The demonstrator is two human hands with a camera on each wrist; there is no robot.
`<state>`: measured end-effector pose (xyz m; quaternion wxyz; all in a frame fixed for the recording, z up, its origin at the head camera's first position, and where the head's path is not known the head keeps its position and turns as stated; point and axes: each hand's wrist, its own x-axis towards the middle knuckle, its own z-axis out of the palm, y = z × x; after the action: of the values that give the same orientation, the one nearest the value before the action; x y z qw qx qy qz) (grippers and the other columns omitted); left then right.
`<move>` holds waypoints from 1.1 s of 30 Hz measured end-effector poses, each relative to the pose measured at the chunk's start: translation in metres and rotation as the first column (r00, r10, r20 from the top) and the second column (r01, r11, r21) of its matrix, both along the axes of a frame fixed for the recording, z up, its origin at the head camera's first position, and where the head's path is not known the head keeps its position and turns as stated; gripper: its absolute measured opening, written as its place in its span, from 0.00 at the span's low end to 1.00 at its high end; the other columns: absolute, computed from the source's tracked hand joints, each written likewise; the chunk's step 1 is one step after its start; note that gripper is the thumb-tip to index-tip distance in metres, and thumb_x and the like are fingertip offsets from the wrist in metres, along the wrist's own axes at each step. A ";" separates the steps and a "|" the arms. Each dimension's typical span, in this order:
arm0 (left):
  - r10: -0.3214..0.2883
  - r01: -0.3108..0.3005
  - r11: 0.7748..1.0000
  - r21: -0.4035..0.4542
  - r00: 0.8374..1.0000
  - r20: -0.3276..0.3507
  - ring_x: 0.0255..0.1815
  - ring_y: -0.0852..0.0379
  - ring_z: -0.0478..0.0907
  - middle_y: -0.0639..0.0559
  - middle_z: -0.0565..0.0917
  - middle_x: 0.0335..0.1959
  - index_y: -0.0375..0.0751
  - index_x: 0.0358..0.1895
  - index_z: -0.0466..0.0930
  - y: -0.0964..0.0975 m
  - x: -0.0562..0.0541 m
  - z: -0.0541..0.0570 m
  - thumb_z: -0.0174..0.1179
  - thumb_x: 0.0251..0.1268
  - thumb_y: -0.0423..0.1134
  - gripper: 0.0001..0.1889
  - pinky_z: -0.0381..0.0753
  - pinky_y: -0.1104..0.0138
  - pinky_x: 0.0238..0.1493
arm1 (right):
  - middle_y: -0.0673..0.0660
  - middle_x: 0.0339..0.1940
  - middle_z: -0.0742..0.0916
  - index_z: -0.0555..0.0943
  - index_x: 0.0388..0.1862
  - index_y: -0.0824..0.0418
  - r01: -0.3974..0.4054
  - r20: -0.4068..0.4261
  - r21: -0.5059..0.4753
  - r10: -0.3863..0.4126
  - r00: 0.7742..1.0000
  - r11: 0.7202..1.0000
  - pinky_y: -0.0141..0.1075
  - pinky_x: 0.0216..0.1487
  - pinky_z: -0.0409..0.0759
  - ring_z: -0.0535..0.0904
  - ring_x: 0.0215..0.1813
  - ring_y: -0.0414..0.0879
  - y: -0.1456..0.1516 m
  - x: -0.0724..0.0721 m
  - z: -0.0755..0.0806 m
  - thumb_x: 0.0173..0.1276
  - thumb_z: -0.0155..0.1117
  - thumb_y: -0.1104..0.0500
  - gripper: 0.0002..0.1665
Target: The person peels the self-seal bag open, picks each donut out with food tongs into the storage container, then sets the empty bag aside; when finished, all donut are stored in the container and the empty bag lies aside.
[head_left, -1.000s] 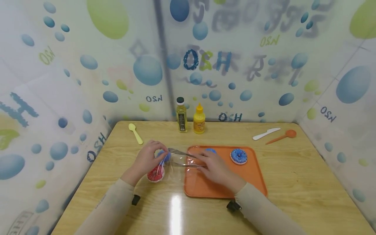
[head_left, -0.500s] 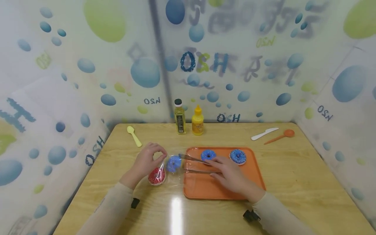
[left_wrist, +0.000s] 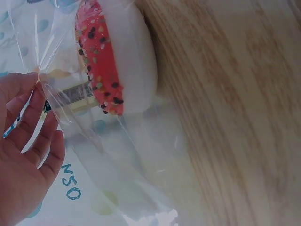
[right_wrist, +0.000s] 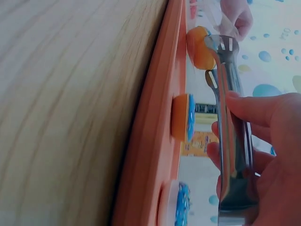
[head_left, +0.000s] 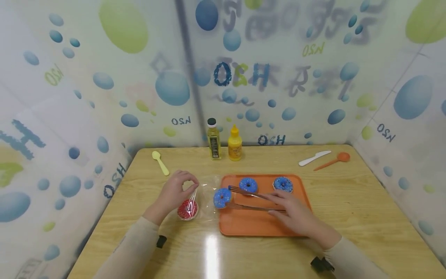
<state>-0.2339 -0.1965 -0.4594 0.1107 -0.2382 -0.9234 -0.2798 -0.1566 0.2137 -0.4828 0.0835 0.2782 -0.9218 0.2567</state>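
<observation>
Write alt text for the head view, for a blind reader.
A person's right hand holds metal tongs, tips at a blue donut at the left edge of an orange tray bearing two more blue donuts; the left hand pinches clear plastic near a red donut. Behind stand a dark-capped bottle and a yellow bottle.

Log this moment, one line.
left hand: pinches clear bag; right hand: holds metal tongs at blue donut; orange tray: two other blue donuts; red donut: left of tray

Left of the shallow orange rectangular tray (head_left: 251,224), the person's bare left hand (head_left: 175,192) pinched thumb against fingertip; over the tray's right side, the bare right hand (head_left: 296,211) gripped, thumb opposite bent fingers.
</observation>
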 end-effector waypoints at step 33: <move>-0.021 0.022 1.000 0.005 1.000 -0.021 0.47 0.53 0.79 0.55 0.88 0.42 0.52 0.38 0.87 0.005 -0.001 -0.002 0.69 0.67 0.37 0.03 0.81 0.54 0.49 | 0.44 0.57 0.85 0.82 0.66 0.45 0.009 -0.092 0.004 -0.008 0.996 1.000 0.38 0.49 0.86 0.83 0.54 0.40 0.099 0.040 0.019 0.62 0.78 0.61 0.33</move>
<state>-0.2345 -0.1911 -0.4612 0.1179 -0.2508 -0.9189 -0.2808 -0.1167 0.3126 -0.4642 0.1264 0.2861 -0.9187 0.2410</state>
